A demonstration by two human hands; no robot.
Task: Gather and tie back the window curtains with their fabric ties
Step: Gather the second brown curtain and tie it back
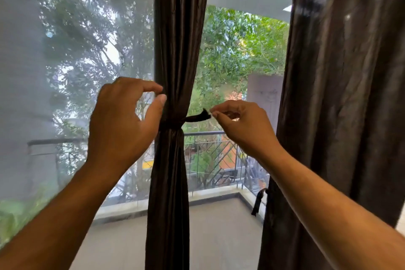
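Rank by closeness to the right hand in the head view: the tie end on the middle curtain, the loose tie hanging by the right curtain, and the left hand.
From the right hand:
1. Tie end, at its fingertips, just left.
2. Left hand, across the middle curtain.
3. Loose tie, below, beside the right curtain.

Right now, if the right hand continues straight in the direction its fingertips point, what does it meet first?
The right hand points left, so it likely meets the free end of the fabric tie first, then the gathered curtain. Depth is unclear.
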